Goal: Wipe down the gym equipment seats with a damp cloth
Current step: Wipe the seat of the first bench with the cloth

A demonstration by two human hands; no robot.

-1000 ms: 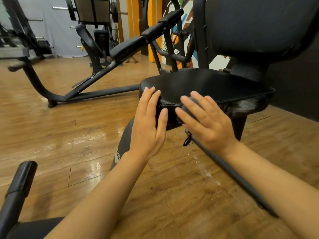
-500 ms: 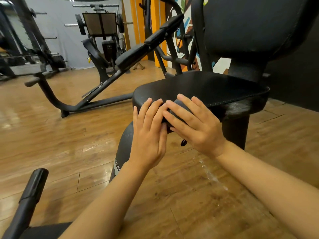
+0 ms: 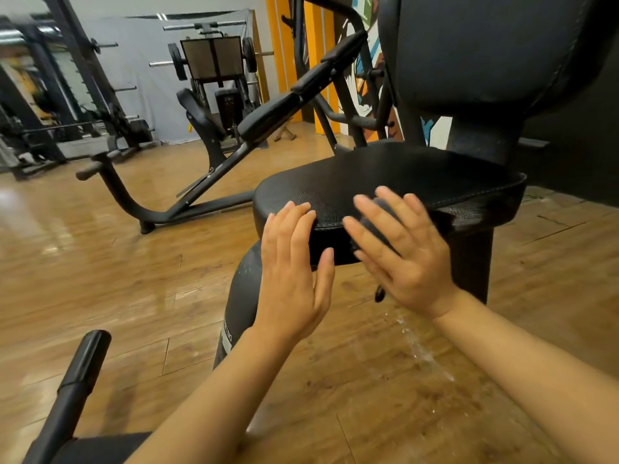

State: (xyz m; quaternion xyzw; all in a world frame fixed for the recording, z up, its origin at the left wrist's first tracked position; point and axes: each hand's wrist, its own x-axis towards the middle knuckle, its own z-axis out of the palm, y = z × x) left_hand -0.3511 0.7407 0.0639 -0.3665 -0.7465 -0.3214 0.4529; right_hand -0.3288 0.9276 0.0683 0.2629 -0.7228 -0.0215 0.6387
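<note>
Black textured vinyl covers the padded gym seat (image 3: 402,175), whose rounded front edge faces me. My left hand (image 3: 294,272) rests with straight fingers (image 3: 298,216) laid together over that front lip, thumb held off to the side. My right hand (image 3: 398,252) lies flat with fingers spread, pressing a dark grey cloth (image 3: 385,212) against the seat's front-right edge; only a bit of the cloth shows past my fingertips, and a small dark loop (image 3: 379,294) hangs below my palm. The seat top beyond my hands is open up to the black padded backrest (image 3: 485,51), which rises close behind it. A thick black post (image 3: 472,262) stands under the seat at right, and a grey curved frame tube (image 3: 241,296) with white lettering comes up beneath my left wrist. A black padded handle (image 3: 80,373) sits at lower left. To the left is open glossy wooden plank floor (image 3: 100,279), with a black angled bench frame (image 3: 207,175) farther off. Water drops (image 3: 418,346) streak the floor under my right forearm.
</note>
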